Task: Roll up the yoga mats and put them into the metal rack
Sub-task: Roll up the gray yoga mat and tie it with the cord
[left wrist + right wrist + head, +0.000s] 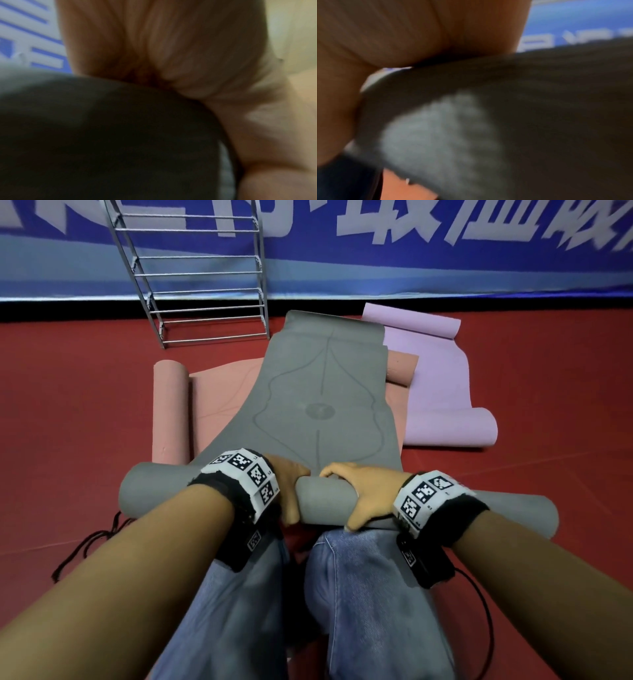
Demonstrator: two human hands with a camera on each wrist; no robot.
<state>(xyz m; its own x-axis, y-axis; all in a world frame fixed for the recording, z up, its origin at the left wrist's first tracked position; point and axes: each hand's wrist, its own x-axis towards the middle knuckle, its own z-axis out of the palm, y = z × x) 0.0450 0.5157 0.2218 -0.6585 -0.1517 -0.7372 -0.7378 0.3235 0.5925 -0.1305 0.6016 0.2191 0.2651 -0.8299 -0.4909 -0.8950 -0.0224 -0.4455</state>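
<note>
Grey yoga mat (322, 392) lies on the red floor (68, 392), its near end wound into a roll across the person's knees, the rest flat toward the metal rack (198, 282). Left hand (291, 491) and right hand (363, 494) both curl over the roll's middle, thumbs underneath, gripping it. Judged soft, springy, grippy foam: light, but likely to unwind or telescope if held only at centre; hands spread toward the ends would suit better. Pink mat (171, 409) and lilac mat (442, 385) lie half-rolled alongside, partly beneath.
</note>
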